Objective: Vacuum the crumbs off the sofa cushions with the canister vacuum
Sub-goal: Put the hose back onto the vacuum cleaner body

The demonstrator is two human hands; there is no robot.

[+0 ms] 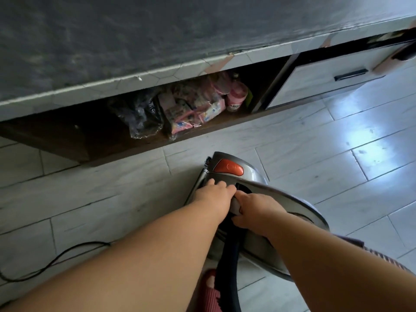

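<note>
A grey canister vacuum [254, 179] with an orange button [228, 167] stands on the tiled floor in front of me. My left hand [213, 194] rests on its top by the handle opening, fingers curled over the edge. My right hand [256, 212] grips the grey hose fitting [235, 204] where the black hose [227, 262] enters the body. The hose runs down toward me. No sofa or cushions are in view.
A low grey-topped cabinet [157, 70] runs across the back, its open shelf holding a black bag [139, 115], pink packets [193, 109] and a pink bottle [236, 95]. A drawer [326, 77] is at right. A black cord [56, 260] lies at left. A red slipper [209, 289] is below.
</note>
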